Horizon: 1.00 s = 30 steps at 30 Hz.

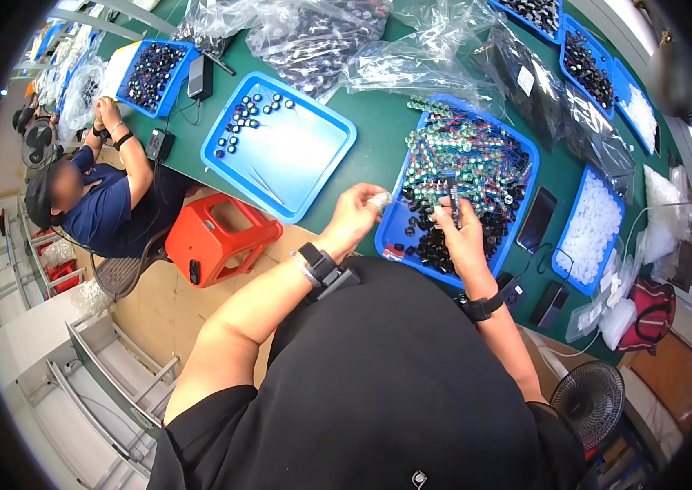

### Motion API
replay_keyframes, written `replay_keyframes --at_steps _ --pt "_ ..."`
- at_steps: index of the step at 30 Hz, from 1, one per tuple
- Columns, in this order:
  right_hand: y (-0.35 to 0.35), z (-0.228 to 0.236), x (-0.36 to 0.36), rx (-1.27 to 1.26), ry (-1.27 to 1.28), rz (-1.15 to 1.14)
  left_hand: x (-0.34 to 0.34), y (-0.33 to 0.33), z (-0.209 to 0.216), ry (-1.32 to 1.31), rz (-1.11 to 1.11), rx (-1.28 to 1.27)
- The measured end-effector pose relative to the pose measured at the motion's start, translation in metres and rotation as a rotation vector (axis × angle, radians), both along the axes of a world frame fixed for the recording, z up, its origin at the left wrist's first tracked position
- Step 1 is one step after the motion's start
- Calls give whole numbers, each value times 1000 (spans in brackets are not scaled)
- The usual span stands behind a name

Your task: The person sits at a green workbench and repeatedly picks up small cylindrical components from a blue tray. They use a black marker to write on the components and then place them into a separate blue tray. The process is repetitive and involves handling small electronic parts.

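Observation:
My left hand [354,214] is closed in a pinch at the left edge of a blue tray [388,235]. Between its fingertips is a small pale piece [379,200], too small to make out further. Over the same tray, my right hand [464,237] grips a short black pen-shaped tool [453,194], held roughly upright. Wired parts [460,151] with green round ends and red and blue leads are heaped at the tray's far side. Small black round caps [436,247] lie loose at its near side, partly hidden by my right hand.
Another blue tray [313,147] on the left holds several black round parts. On the right are a phone [537,219], a tray of white pieces [595,216] and a black device [551,305]. Plastic bags [313,41] cover the back. A co-worker [113,192] sits left, beyond a red stool [219,237].

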State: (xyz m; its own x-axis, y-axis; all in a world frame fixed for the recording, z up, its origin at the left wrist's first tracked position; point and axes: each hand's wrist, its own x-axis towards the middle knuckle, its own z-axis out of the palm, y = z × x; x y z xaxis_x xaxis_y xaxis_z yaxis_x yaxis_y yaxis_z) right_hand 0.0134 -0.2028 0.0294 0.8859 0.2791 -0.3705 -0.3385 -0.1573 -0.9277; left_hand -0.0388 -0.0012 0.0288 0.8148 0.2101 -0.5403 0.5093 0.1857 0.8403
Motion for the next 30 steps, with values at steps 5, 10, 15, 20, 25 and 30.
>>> replay_keyframes --at_steps 5,10,15,20,25,30 --pt "-5 0 -5 -96 -23 103 -24 18 -38 137 84 169" --pt "6 9 -12 -221 -109 230 -25 33 -52 172 194 -171" --pt "4 5 -13 -247 -108 250 -26 39 -44 73 192 -242" --pt "3 8 -15 -267 -76 250 -25 37 -33 -3 234 94" --pt "5 5 -15 -362 -139 328 -8 121 -46 -185 517 389" --pt "26 -20 -6 -640 -539 471 11 168 -20 62 532 436"
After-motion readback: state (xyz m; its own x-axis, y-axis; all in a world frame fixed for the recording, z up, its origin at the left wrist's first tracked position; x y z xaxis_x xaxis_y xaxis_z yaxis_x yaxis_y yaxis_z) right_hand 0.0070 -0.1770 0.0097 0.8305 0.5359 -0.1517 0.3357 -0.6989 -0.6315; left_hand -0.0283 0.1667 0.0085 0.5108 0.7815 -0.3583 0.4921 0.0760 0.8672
